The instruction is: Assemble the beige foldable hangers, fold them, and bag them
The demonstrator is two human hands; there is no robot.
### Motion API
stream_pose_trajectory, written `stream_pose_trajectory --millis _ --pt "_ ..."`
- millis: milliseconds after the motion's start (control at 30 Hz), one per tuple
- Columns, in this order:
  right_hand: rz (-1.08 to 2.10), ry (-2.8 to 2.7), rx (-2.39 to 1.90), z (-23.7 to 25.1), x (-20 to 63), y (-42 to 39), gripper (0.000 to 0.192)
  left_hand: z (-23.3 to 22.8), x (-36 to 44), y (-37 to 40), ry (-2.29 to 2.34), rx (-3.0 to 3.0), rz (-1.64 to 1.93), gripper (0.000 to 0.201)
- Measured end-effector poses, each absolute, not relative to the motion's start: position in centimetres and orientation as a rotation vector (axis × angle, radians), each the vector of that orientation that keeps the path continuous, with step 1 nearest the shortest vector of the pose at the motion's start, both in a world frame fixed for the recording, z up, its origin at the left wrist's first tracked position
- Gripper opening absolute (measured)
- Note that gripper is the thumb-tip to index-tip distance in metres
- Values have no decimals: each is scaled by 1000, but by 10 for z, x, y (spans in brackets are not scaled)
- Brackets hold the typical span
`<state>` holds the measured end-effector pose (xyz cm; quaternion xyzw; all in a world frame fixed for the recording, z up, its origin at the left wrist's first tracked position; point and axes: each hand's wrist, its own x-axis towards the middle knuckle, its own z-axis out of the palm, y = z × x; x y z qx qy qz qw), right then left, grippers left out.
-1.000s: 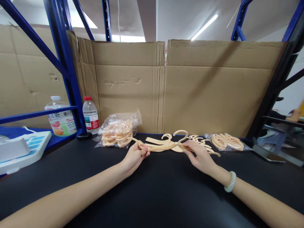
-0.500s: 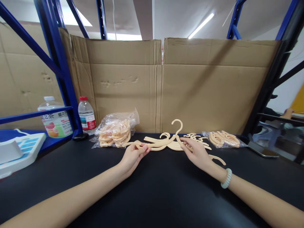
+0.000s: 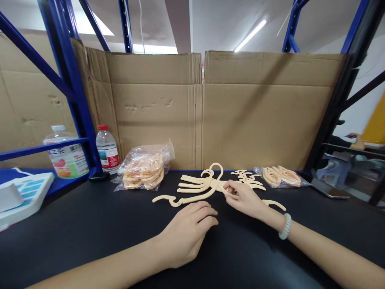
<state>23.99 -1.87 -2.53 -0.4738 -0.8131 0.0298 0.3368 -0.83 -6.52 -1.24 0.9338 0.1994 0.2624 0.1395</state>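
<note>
Right hand (image 3: 245, 198): fingers pinched on a stack of beige plastic hangers (image 3: 200, 184) lying mid-table on the black table (image 3: 90, 224), near the cardboard wall (image 3: 240, 112). Left hand (image 3: 188, 233): flat on the table, released, holding nothing, just near of a loose hanger (image 3: 168, 199). Far left: bagged hangers (image 3: 146, 168); far right: a second bag (image 3: 281, 176).
</note>
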Motion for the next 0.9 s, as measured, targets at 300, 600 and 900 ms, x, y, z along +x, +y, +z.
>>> stream_pose_trajectory --millis 300,600,900 --pt "-107 -2282 -1267 -26 235 -25 10 -20 -12 -55 1012 2800 391 52" --pt "-172 -2427 -1400 -32 236 -29 49 -17 -12 -54 1070 2814 199 60" --pt "-143 -2507 -1528 -39 236 -15 59 -14 -13 -42 1045 2817 190 67"
